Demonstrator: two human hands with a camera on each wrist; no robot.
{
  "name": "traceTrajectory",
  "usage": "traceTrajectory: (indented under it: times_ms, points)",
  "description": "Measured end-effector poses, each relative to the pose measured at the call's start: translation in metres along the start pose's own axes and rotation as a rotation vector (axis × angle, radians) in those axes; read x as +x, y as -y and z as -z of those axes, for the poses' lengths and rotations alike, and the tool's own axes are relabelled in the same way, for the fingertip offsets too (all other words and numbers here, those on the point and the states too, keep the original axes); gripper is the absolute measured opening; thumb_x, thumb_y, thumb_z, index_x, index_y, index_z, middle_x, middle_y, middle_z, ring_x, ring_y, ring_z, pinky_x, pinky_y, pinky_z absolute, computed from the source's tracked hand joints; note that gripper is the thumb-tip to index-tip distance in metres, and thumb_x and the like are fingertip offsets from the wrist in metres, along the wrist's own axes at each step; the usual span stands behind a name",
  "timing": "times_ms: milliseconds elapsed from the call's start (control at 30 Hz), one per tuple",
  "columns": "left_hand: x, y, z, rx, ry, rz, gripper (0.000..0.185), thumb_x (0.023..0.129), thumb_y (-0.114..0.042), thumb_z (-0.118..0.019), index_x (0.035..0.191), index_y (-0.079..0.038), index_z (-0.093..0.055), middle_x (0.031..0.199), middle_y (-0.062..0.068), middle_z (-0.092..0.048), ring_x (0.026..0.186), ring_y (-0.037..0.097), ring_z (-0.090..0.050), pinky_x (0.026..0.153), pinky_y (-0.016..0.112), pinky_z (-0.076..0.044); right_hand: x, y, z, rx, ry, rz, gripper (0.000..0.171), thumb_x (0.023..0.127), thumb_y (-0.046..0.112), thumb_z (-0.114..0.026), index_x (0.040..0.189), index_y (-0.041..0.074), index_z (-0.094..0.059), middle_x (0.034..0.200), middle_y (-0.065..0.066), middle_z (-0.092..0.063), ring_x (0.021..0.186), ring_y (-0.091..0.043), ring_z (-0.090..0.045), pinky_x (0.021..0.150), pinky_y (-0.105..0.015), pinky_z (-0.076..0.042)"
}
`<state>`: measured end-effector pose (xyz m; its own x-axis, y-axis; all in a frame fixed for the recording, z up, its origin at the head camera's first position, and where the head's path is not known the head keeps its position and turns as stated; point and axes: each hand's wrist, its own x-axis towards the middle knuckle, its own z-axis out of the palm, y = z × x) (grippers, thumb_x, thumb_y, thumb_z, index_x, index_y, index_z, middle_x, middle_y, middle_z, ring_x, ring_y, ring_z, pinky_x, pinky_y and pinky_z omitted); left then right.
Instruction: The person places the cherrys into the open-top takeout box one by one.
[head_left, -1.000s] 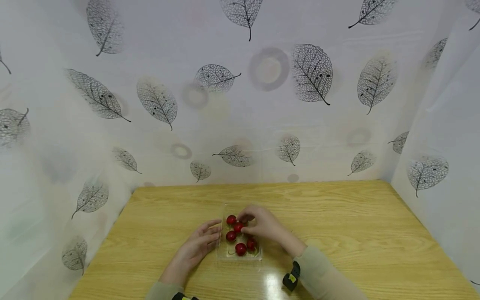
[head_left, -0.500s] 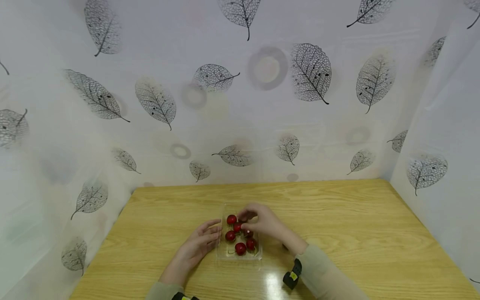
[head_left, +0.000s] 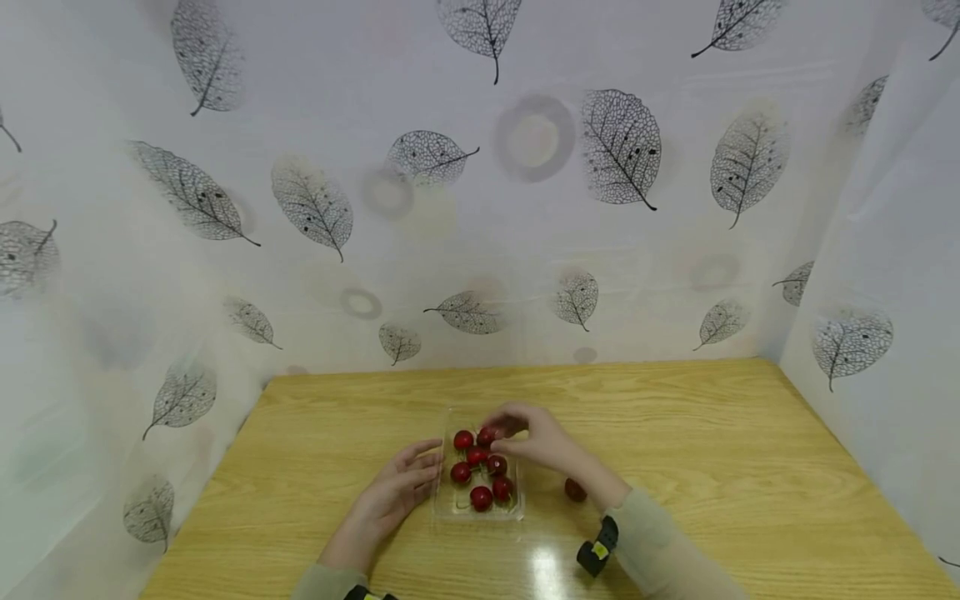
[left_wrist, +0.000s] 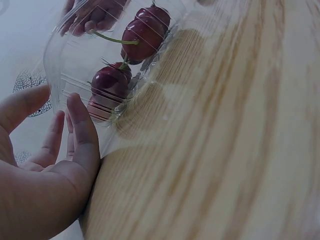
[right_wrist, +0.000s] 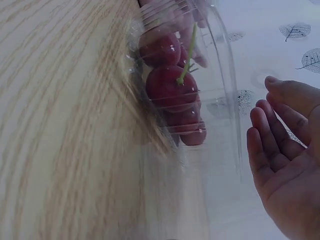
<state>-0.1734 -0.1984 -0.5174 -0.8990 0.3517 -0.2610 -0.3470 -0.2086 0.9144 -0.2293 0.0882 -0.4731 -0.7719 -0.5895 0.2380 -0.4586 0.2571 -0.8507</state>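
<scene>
A clear plastic box [head_left: 471, 514] lies on the wooden table with several dark red cherries [head_left: 482, 498] inside. Green stems show on some of the cherries [left_wrist: 142, 37] in the left wrist view. My left hand [head_left: 401, 492] rests its fairly straight fingers against the box's left wall. Over the box's right rim is my right hand [head_left: 536, 437], its fingertips near the cherry [head_left: 486, 436] at the far right. Nothing sits between the loosely bent fingers of the right hand [right_wrist: 290, 150] in the right wrist view.
One loose cherry [head_left: 575, 489] lies on the table [head_left: 712, 467] to the right of the box, beside my right wrist. A pale curtain with printed leaves [head_left: 622, 146] surrounds the table at the back and sides.
My right hand has drawn back a little to the right, letting go of a cherry. Cherries at the box's right side have come into view, as has the loose one on the table. The left hand stays put.
</scene>
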Motion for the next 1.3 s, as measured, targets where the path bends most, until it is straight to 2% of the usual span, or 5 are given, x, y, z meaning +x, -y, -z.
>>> traceTrajectory:
  times_ms: [333, 600, 1300]
  points:
    - [-0.001, -0.001, -0.001, 0.000, 0.004, -0.003, 0.059, 0.104, 0.001, -0.056, 0.160, 0.001, -0.034, 0.125, -0.002, -0.061, 0.109, 0.007, -0.064, 0.096, 0.022, -0.054, -0.012, -0.004, 0.015, -0.032, -0.022, -0.020, 0.029, 0.093, 0.008, -0.078, 0.120, 0.000, -0.073, 0.114, -0.022, -0.076, 0.095, -0.010, -0.071, 0.090, -0.027, -0.060]
    - [-0.002, -0.002, -0.003, -0.006, 0.001, -0.004, 0.058, 0.104, 0.001, -0.057, 0.158, 0.001, -0.037, 0.124, -0.002, -0.061, 0.108, 0.007, -0.064, 0.095, 0.022, -0.054, -0.024, -0.008, 0.027, -0.051, -0.025, -0.021, 0.030, 0.093, 0.009, -0.079, 0.120, -0.003, -0.072, 0.114, -0.025, -0.075, 0.093, -0.010, -0.070, 0.089, -0.029, -0.061]
    - [-0.001, 0.000, -0.002, 0.000, 0.003, -0.008, 0.058, 0.104, 0.001, -0.058, 0.158, 0.001, -0.038, 0.126, -0.001, -0.060, 0.108, 0.006, -0.064, 0.095, 0.021, -0.054, -0.061, -0.022, 0.054, -0.101, -0.074, -0.047, 0.028, 0.092, 0.008, -0.081, 0.117, -0.001, -0.073, 0.108, -0.020, -0.075, 0.090, -0.007, -0.069, 0.086, -0.026, -0.061]
